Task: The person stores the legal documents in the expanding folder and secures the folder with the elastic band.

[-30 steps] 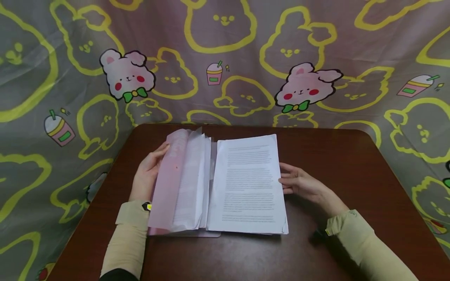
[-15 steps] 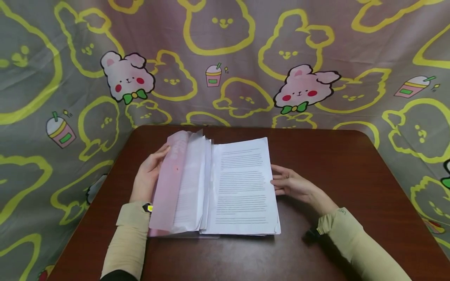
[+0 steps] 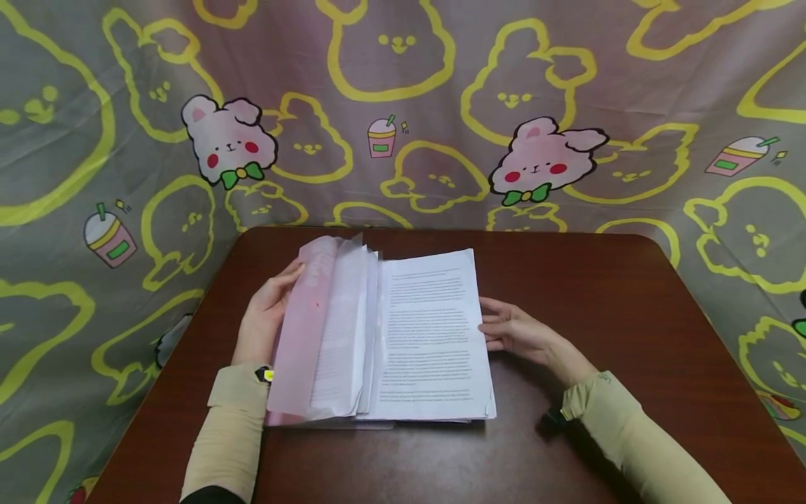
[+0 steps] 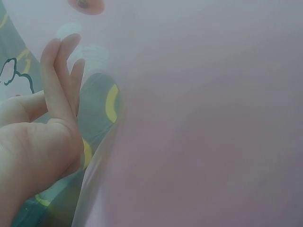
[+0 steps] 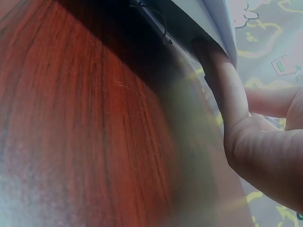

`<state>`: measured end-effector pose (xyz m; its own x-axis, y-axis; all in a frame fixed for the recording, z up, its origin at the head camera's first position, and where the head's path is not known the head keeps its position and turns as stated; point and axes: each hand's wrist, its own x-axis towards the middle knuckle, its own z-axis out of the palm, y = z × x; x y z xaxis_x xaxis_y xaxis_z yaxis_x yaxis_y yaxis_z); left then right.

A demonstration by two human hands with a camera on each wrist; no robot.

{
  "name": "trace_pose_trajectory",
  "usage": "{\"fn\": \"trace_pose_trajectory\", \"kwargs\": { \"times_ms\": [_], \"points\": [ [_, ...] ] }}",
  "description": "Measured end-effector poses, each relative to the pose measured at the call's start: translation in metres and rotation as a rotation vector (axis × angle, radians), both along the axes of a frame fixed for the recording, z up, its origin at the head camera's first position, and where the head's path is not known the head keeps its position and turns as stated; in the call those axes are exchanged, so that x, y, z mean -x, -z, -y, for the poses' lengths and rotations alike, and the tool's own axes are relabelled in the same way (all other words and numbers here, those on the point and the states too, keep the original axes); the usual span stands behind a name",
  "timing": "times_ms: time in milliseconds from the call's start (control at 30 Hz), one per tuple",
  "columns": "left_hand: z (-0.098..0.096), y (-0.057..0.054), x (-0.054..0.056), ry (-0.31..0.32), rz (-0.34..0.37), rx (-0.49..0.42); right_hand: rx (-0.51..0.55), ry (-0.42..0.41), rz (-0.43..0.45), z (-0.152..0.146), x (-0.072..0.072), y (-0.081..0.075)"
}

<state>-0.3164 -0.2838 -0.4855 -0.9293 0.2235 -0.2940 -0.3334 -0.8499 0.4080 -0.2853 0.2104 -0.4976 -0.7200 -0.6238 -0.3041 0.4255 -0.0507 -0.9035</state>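
Observation:
My left hand [image 3: 264, 308] holds the outer edge of a pink translucent folder [image 3: 302, 336], keeping its cover raised on the left. In the left wrist view, the fingers [image 4: 61, 80] lie against the outside of the cover. Clear sleeves with papers [image 3: 340, 336] stand up inside it. On the right, a stack of printed papers [image 3: 428, 336] lies against the folder's inner side, its right edge raised. My right hand [image 3: 522, 332] holds that edge. In the right wrist view, a finger [image 5: 229, 90] reaches under the stack, its tip hidden.
A dark red-brown wooden table [image 3: 598, 294] with rounded far corners carries everything. Behind and beside it hangs a curtain [image 3: 403, 70] with yellow outlines and rabbit prints. A dark cord-like piece [image 5: 165, 35] shows beneath the papers in the right wrist view.
The stack of papers has slid left towards the folder's inner side, with my right hand moving along at its edge. My left hand and the raised cover have stayed nearly still.

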Motion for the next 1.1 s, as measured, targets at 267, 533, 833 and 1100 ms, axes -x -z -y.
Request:
{"fn": "trace_pose_trajectory", "kwargs": {
  "times_ms": [267,533,833,1100],
  "points": [
    [-0.002,0.002,0.002,-0.003,-0.007,-0.003,0.006,0.009,0.01,0.004,0.003,-0.001],
    [-0.003,0.002,0.003,-0.007,-0.004,0.031,0.002,0.015,0.013,0.012,0.004,0.002],
    [-0.004,0.002,0.003,0.007,-0.031,0.053,0.022,0.011,-0.018,0.019,0.002,0.0],
    [-0.005,0.003,0.002,0.005,-0.021,0.035,0.031,0.017,-0.014,0.023,0.0,0.001]
  ]
}}
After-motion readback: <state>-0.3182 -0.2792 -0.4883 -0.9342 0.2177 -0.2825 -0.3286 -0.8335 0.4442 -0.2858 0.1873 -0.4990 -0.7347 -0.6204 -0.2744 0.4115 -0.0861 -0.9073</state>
